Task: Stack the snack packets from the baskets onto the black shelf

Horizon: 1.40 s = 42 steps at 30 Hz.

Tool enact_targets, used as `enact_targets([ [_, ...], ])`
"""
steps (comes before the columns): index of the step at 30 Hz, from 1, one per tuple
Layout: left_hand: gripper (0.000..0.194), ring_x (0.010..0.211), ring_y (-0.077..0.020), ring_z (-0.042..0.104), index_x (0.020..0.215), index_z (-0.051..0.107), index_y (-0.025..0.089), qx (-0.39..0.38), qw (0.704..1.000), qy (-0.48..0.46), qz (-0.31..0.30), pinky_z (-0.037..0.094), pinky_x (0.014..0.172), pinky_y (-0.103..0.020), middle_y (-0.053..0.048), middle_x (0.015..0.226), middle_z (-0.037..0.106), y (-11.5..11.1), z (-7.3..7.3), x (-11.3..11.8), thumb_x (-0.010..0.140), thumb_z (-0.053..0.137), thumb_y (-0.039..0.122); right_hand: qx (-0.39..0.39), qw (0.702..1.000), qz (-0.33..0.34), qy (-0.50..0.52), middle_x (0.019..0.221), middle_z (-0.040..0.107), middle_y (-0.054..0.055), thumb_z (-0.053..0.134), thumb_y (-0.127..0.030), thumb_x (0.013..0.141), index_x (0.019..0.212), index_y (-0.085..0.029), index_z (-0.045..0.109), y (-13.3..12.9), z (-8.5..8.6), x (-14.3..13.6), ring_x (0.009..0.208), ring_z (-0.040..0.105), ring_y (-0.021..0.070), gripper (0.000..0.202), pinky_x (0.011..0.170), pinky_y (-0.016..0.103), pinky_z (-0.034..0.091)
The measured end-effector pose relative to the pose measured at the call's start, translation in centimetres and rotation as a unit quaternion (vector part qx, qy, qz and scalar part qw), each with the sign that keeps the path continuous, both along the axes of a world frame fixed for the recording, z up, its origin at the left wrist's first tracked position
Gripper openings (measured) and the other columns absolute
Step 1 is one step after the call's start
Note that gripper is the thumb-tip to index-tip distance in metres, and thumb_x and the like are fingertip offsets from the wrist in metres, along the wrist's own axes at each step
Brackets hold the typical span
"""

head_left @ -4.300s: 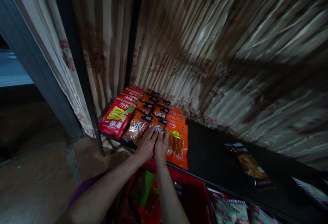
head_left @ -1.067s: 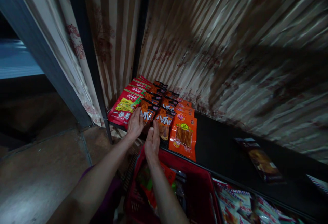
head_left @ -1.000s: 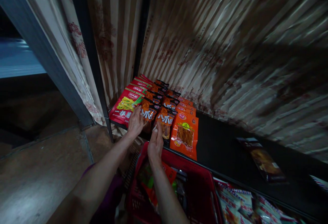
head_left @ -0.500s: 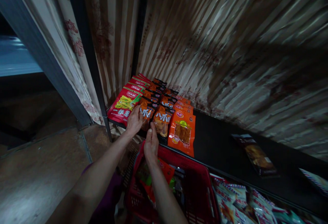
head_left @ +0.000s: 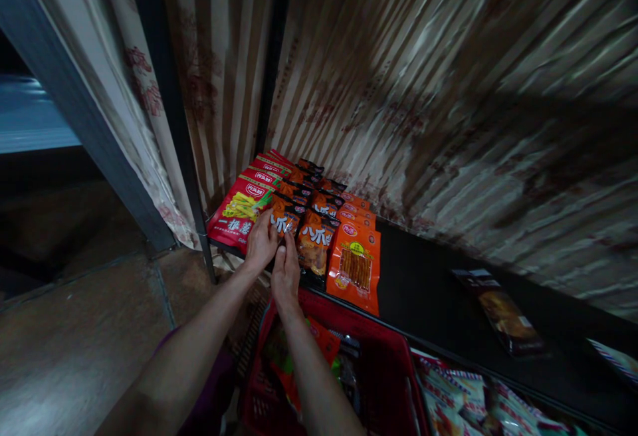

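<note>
On the black shelf [head_left: 413,276] lie overlapping rows of snack packets. My left hand [head_left: 262,242] and my right hand [head_left: 286,273] are on either side of the lower end of a black-and-orange packet [head_left: 284,215], with fingers on its edges. To its left are red packets [head_left: 234,213] with yellow pictures. Right of my hands lies another black-and-orange packet [head_left: 314,246], then orange packets [head_left: 355,260] with a clear window.
Below the shelf's front edge, a red basket [head_left: 389,343] holds some colourful packets. A brown packet [head_left: 503,310] lies farther right on the shelf. White-and-red packets [head_left: 458,396] are lower right. Striped curtain [head_left: 349,77] hangs behind; a dark post [head_left: 174,104] stands left.
My right hand has moved left, closer to my left hand, and away from the second black-and-orange packet. The view has shifted slightly.
</note>
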<state>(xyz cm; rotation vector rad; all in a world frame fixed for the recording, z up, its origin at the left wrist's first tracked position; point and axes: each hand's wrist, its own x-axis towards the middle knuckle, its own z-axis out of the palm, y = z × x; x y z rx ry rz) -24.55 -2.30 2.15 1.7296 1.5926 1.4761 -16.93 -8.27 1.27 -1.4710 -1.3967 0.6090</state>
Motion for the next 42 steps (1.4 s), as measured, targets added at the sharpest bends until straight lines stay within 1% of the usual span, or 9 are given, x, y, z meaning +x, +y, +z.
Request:
enact_targets([
  [8, 0.044, 0.127, -0.0231, 0.045, 0.129, 0.048, 0.014, 0.016, 1.0, 0.013, -0.007, 0.039, 0.107, -0.044, -0.014, 0.13, 0.055, 0.2, -0.7, 0.1, 0.086, 0.04, 0.015, 0.025, 0.997, 0.0, -0.067, 0.147, 0.038, 0.015, 0.021, -0.043, 0.095, 0.139, -0.01, 0.038, -0.2, -0.8, 0.1, 0.137, 0.032, 0.0195, 0.057, 0.113, 0.045, 0.026],
  [14, 0.043, 0.13, -0.0243, 0.043, 0.13, 0.046, 0.013, 0.028, 0.999, 0.02, 0.006, 0.036, 0.109, -0.045, -0.015, 0.133, 0.052, 0.2, -0.7, 0.4, 0.088, 0.041, 0.02, 0.074, 0.989, -0.073, -0.109, 0.149, 0.033, 0.015, 0.023, -0.039, 0.096, 0.14, -0.013, 0.037, -1.3, -0.4, 2.0, 0.14, 0.026, 0.0217, 0.053, 0.111, 0.05, 0.026],
  [19, 0.043, 0.131, -0.0245, 0.041, 0.131, 0.045, 0.013, 0.027, 0.999, 0.026, 0.001, 0.036, 0.109, -0.046, -0.016, 0.135, 0.05, 0.2, -0.8, 0.7, 0.09, 0.04, 0.023, 0.068, 0.985, -0.126, -0.095, 0.148, 0.034, 0.017, 0.023, -0.042, 0.095, 0.137, -0.009, 0.04, -2.1, -0.4, 3.9, 0.14, 0.024, 0.0226, 0.056, 0.112, 0.049, 0.024],
  [23, 0.045, 0.133, -0.0244, 0.038, 0.134, 0.043, 0.015, 0.04, 0.999, 0.033, 0.011, 0.034, 0.11, -0.047, -0.014, 0.138, 0.047, -0.1, -0.5, 1.0, 0.09, 0.04, 0.023, 0.057, 0.986, -0.131, -0.083, 0.148, 0.033, 0.017, 0.022, -0.043, 0.095, 0.138, -0.009, 0.039, -2.6, -0.2, 4.6, 0.14, 0.025, 0.0211, 0.057, 0.113, 0.047, 0.024],
  [28, 0.041, 0.136, -0.0233, 0.034, 0.13, 0.047, 0.014, 0.107, 0.992, 0.06, 0.028, 0.033, 0.111, -0.045, -0.014, 0.14, 0.044, -1.0, 0.6, 1.2, 0.091, 0.038, 0.02, 0.046, 0.985, -0.148, -0.073, 0.15, 0.029, 0.017, 0.022, -0.044, 0.095, 0.137, -0.01, 0.04, -2.7, 0.2, 5.3, 0.14, 0.025, 0.0219, 0.057, 0.112, 0.048, 0.025],
  [31, 0.04, 0.135, -0.0217, 0.036, 0.128, 0.048, 0.012, 0.16, 0.984, 0.075, 0.003, 0.034, 0.111, -0.044, -0.015, 0.138, 0.047, -1.6, 1.1, 1.6, 0.09, 0.036, 0.015, 0.045, 0.985, -0.153, -0.069, 0.15, 0.03, 0.017, 0.022, -0.044, 0.094, 0.136, -0.01, 0.041, -2.9, 0.5, 5.4, 0.14, 0.025, 0.0221, 0.057, 0.112, 0.048, 0.025],
  [34, 0.041, 0.132, -0.0195, 0.039, 0.127, 0.049, 0.014, 0.189, 0.977, 0.082, -0.055, 0.037, 0.109, -0.043, -0.014, 0.135, 0.05, -2.4, 1.4, 2.4, 0.089, 0.034, 0.011, 0.052, 0.987, -0.143, -0.06, 0.15, 0.031, 0.017, 0.023, -0.044, 0.094, 0.136, -0.009, 0.041, -3.5, 0.9, 5.2, 0.14, 0.027, 0.0221, 0.057, 0.112, 0.047, 0.026],
  [38, 0.042, 0.128, -0.0182, 0.045, 0.124, 0.051, 0.016, 0.171, 0.972, 0.086, -0.134, 0.041, 0.106, -0.041, -0.012, 0.133, 0.054, -3.7, 1.4, 3.8, 0.087, 0.034, 0.01, 0.053, 0.99, -0.124, -0.051, 0.15, 0.032, 0.015, 0.023, -0.041, 0.095, 0.139, -0.013, 0.039, -4.9, 0.8, 4.7, 0.14, 0.026, 0.0215, 0.054, 0.112, 0.049, 0.026],
  [42, 0.038, 0.116, -0.0171, 0.055, 0.115, 0.059, 0.017, 0.143, 0.964, 0.098, -0.202, 0.047, 0.101, -0.038, -0.01, 0.12, 0.062, -5.5, 1.2, 5.3, 0.086, 0.035, 0.01, 0.047, 0.991, -0.117, -0.051, 0.148, 0.035, 0.014, 0.023, -0.041, 0.095, 0.139, -0.014, 0.038, -6.6, 0.0, 4.8, 0.138, 0.03, 0.0217, 0.054, 0.111, 0.049, 0.028],
])
